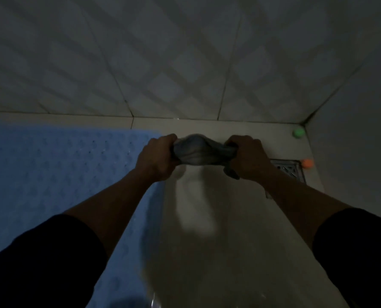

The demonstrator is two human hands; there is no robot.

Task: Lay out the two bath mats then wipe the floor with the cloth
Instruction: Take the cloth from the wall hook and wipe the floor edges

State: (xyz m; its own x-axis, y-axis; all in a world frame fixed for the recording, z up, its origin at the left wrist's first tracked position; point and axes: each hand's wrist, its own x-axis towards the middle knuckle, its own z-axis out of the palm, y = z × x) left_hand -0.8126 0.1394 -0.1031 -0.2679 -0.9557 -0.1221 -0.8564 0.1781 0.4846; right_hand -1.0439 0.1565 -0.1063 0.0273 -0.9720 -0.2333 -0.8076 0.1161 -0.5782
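A grey cloth is bunched and stretched between both fists, held above the pale floor. My left hand grips its left end and my right hand grips its right end, with a short tail hanging below the right fist. A blue bath mat with a raised bump pattern lies flat on the floor at the left, its right edge under my left forearm. Only one mat is in view.
A tiled wall rises just beyond the hands and meets a side wall at the right corner. A metal floor drain sits right of my right hand. A green ball and an orange ball lie near the corner.
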